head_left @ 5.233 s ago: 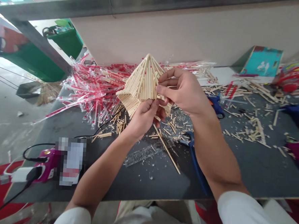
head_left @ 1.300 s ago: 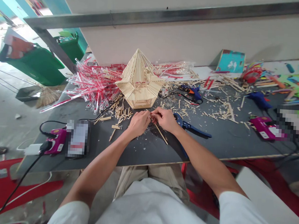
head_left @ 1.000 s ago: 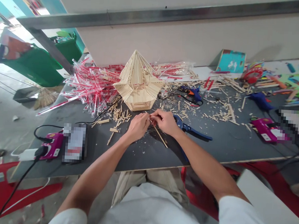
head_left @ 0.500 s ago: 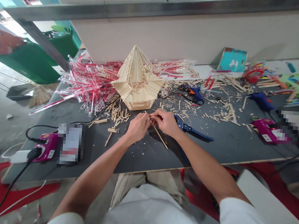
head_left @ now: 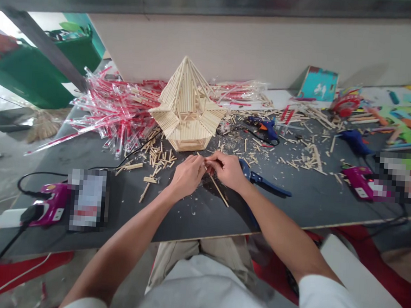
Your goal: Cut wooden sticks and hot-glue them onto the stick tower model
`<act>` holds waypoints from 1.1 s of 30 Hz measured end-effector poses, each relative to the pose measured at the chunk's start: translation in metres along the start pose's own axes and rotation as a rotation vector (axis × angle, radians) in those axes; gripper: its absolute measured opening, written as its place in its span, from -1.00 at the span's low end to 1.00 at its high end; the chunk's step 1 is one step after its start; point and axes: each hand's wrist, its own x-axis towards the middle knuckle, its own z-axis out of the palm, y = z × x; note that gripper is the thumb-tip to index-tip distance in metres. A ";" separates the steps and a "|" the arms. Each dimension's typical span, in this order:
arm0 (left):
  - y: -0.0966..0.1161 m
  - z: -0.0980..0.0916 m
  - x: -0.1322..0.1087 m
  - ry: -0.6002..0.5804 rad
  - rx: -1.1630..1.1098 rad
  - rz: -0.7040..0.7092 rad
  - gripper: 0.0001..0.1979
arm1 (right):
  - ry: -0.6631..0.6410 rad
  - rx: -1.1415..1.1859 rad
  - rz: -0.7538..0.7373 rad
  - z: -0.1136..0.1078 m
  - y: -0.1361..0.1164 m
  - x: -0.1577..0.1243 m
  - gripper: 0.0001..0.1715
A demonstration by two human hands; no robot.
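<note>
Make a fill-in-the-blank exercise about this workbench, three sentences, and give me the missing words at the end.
The left hand and the right hand pinch a thin wooden ____ between their fingers.
The cutters beside the right hand have ____ handles.
The heap of red straws lies to the ____ of the stick tower.

Missing words: stick, blue, left.
</note>
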 end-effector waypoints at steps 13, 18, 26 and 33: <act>0.003 0.000 -0.001 0.033 0.022 0.004 -0.74 | 0.018 -0.015 -0.026 0.000 -0.003 0.000 -0.85; 0.002 -0.001 0.000 0.025 0.022 0.002 -0.73 | 0.016 -0.014 -0.025 -0.001 -0.003 0.001 -0.84; -0.001 0.001 0.001 0.001 0.026 0.007 -0.73 | 0.004 -0.013 -0.009 -0.003 -0.003 -0.001 -0.78; -0.001 0.002 0.000 -0.013 0.024 -0.001 -0.77 | -0.004 -0.012 0.006 -0.004 -0.002 -0.001 -0.73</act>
